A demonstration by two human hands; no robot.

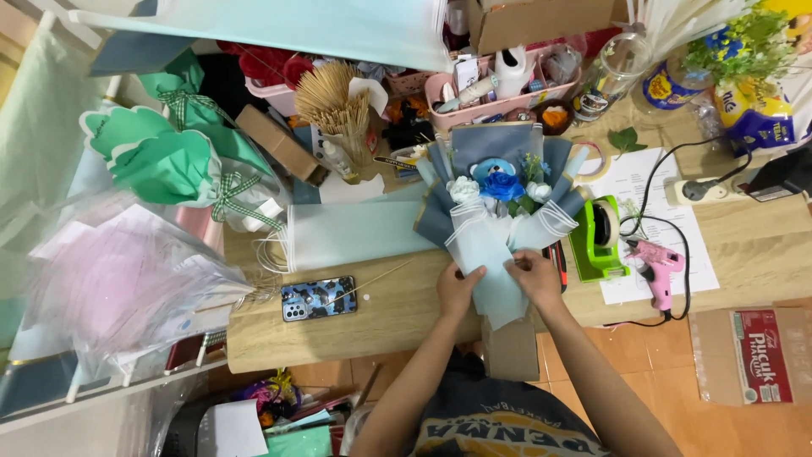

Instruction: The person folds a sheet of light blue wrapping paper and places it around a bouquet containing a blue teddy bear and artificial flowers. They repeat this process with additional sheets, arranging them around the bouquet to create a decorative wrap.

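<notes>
Hands, left hand (458, 288) and right hand (534, 272), pinch the bouquet's (495, 220) pale wrapping.

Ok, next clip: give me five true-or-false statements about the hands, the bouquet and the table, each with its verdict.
1. Both hands grip the bouquet at its pale blue wrap. True: the left hand and right hand hold the wrap below the flowers.
2. The glue gun is in the right hand. False: it lies on a paper sheet to the right.
3. A phone lies flat on the table, left of the hands. True.
4. The tape dispenser is red. False: it is green.
5. The bouquet holds a blue rose. True.
</notes>
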